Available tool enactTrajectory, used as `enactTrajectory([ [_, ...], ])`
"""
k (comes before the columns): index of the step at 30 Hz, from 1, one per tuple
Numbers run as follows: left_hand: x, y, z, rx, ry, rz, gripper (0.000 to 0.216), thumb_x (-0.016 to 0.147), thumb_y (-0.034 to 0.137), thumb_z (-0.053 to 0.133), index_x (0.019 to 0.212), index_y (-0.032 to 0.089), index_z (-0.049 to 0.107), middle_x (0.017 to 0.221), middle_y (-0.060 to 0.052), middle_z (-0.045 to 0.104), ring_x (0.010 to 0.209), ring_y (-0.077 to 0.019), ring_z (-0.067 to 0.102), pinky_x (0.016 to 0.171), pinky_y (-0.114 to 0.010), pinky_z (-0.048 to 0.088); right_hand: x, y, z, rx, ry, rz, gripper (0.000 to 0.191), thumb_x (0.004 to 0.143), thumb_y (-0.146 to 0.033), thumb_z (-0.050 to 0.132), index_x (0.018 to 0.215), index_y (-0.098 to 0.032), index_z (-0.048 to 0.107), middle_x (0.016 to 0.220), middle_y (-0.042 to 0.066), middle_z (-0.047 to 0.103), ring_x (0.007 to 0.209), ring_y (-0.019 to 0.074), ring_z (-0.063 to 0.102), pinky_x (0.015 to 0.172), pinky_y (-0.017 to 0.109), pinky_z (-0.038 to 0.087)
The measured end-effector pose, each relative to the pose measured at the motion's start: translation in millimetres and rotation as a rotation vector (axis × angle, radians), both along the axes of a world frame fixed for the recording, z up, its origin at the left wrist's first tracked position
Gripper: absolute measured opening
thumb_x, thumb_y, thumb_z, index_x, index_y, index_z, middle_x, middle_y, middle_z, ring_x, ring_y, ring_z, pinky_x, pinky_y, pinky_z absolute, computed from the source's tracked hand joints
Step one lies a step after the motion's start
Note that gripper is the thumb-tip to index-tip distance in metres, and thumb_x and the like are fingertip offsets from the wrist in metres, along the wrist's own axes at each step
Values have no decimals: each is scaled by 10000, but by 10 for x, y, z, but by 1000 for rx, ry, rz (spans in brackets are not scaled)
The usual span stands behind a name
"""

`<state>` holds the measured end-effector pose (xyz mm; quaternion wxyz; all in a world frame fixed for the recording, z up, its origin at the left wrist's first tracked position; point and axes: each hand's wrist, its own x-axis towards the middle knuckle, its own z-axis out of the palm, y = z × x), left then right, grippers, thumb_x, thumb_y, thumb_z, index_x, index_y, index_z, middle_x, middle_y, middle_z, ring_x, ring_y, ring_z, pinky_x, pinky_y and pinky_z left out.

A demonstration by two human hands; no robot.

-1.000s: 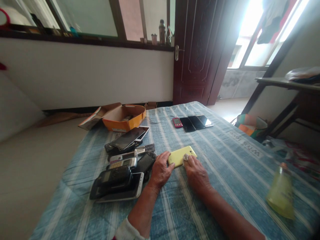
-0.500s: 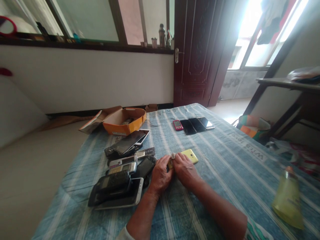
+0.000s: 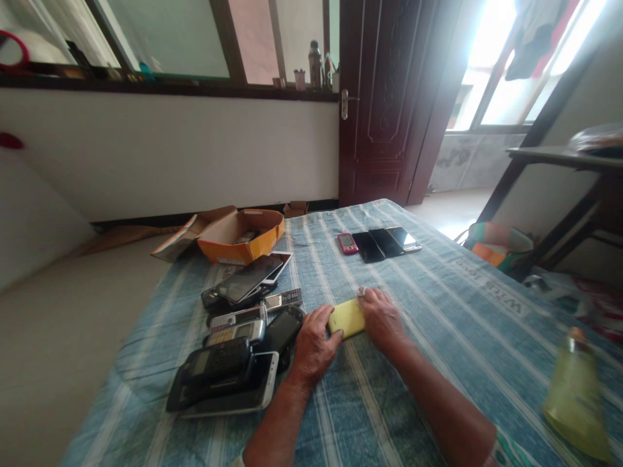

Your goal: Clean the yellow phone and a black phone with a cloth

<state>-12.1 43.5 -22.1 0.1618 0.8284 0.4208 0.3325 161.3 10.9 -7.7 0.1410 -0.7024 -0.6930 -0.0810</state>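
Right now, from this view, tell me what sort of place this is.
Probably a room in a home: a blue striped cloth covers a bed-like or table-like surface, a dark panelled door stands behind, and what looks like laundry hangs by the window.

Cloth (image 3: 350, 415): beneath the held phone (image 3: 346, 318)
Phone pile (image 3: 238, 334): left of it
Box (image 3: 238, 250): behind it — leftward
Phone row (image 3: 384, 243): behind it — rightward
Bottle (image 3: 577, 395): right of it, nearer

Two hands (image 3: 314, 344) you're using, on one yellow phone (image 3: 347, 319)! You're facing four phones (image 3: 368, 248) in one row, one orange box (image 3: 265, 242), one bottle (image 3: 577, 397), and one heap of phones (image 3: 250, 277), those overlapping too much for exact counting!
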Motion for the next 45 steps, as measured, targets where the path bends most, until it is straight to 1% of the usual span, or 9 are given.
enactTrajectory([
  [3, -9, 5, 14, -13, -5, -8, 421, 736, 178, 643, 1152, 120, 617, 1180, -141, 661, 1112, -282, 606, 1000, -471, 484, -225, -10, 10, 34, -22, 147, 254, 937, -181, 456, 1130, -151, 619, 1077, 120, 610, 1016, 243, 507, 895, 352, 404],
  [5, -13, 7, 20, -18, -2, -13, 422, 736, 178, 643, 1153, 121, 617, 1183, -141, 660, 1117, -282, 604, 1003, -469, 482, -276, -4, 38, 22, -18, 174, 225, 935, -196, 470, 1083, -159, 636, 1068, 113, 612, 1009, 238, 513, 893, 345, 402],
  [12, -8, -2, 8, -7, 15, 1, 437, 724, 183, 648, 1155, 120, 614, 1186, -142, 656, 1119, -284, 600, 1002, -470, 481, 115, 6, 113, -103, 44, -112, 320, 956, -141, 364, 1108, -168, 644, 1146, 112, 616, 1072, 219, 522, 909, 306, 380],
  [17, -10, -4, -7, 10, -2, -2, 428, 722, 187, 648, 1148, 159, 617, 1178, -118, 662, 1106, -272, 608, 992, -458, 488, 194, -11, 70, -95, 55, -148, 342, 950, -119, 352, 1143, -160, 632, 1190, 124, 605, 1112, 222, 518, 929, 306, 381],
  [21, -5, -5, -12, 13, -13, 4, 422, 717, 189, 653, 1137, 160, 622, 1171, -120, 662, 1099, -277, 611, 986, -464, 492, 84, -11, 57, -58, 33, -72, 334, 940, -108, 366, 1160, -138, 617, 1150, 144, 608, 1091, 246, 514, 915, 332, 400],
  [28, -13, 11, -6, -4, -27, -18, 402, 750, 211, 633, 1147, 156, 617, 1178, -125, 660, 1109, -279, 607, 994, -464, 486, -279, 11, 69, -4, 34, 197, 228, 939, -175, 449, 1065, -157, 639, 1061, 118, 604, 1009, 243, 504, 891, 360, 418],
  [33, -21, 11, 7, -23, -36, -24, 423, 757, 229, 630, 1174, 163, 605, 1192, -121, 654, 1122, -273, 601, 1004, -457, 480, -340, 24, 105, -18, 83, 270, 189, 935, -177, 476, 1010, -161, 649, 1049, 96, 608, 994, 220, 511, 887, 339, 409],
  [43, -3, -17, 15, -12, -8, 9, 443, 722, 203, 650, 1161, 165, 609, 1183, -114, 656, 1106, -276, 608, 992, -455, 487, 54, 23, 157, -110, 76, -46, 266, 945, -159, 417, 1042, -182, 663, 1097, 98, 629, 999, 225, 536, 848, 329, 383],
  [45, 1, -23, 22, -12, -7, 11, 445, 719, 201, 652, 1160, 152, 609, 1178, -122, 657, 1106, -279, 607, 990, -457, 488, 76, 19, 142, -107, 69, -60, 279, 949, -156, 401, 1051, -177, 660, 1107, 101, 626, 990, 227, 538, 847, 329, 385],
])
